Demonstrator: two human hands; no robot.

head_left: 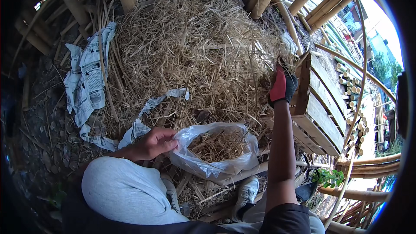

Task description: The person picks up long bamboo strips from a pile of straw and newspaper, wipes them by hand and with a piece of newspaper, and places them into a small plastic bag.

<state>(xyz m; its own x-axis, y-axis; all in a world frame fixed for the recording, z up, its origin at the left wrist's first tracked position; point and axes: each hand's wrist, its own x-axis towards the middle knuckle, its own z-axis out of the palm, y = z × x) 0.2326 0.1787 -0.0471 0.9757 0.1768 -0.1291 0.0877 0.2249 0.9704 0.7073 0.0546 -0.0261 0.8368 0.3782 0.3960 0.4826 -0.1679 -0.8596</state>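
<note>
Pinching the rim of the translucent plastic bag (236,167), low between both hands and longer side to side, with the nearer, bare left hand (154,144). Extending the gloved right hand (284,84) well beyond, up-right beside the straw heap (186,52); cannot tell whether gripping. Crowded there by the slatted wooden crate (323,104), with torn newspaper (89,80) left of the heap.

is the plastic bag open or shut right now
Open: the plastic bag's mouth gapes upward, its rim spread wide enough to show the straw inside, with the left hand at its edge.
</note>
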